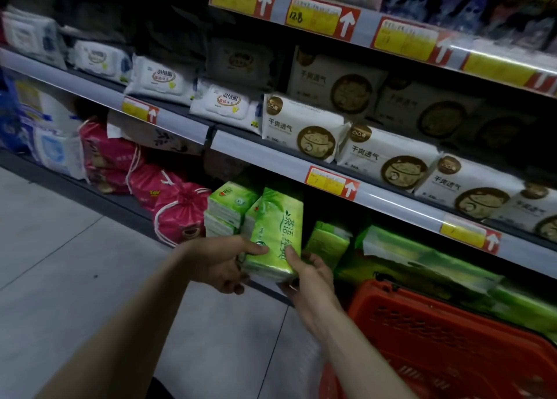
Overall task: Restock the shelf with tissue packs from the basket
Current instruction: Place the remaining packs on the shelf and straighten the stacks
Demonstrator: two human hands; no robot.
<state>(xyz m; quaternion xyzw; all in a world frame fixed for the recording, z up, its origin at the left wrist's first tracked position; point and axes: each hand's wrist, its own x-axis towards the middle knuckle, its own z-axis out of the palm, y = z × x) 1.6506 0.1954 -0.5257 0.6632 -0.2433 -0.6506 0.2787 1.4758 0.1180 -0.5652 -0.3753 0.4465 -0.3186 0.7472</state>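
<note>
A green tissue pack (pixel 275 230) stands upright at the front of the bottom shelf (pixel 126 204), and both my hands hold it. My left hand (pixel 221 261) grips its left side with the thumb across the front. My right hand (pixel 310 273) grips the lower right corner, thumb on the front. Behind it to the left sit stacked green tissue packs (pixel 227 207). More green packs (pixel 330 242) lie to the right on the same shelf. The red basket (pixel 446 335) stands at the lower right, its inside mostly hidden.
Pink drawstring bags (pixel 177 205) fill the bottom shelf to the left. White packs with a gold cat emblem (pixel 304 127) line the shelf above, whose rail (pixel 271 160) carries yellow price tags. Grey floor tiles (pixel 60 248) spread to the left.
</note>
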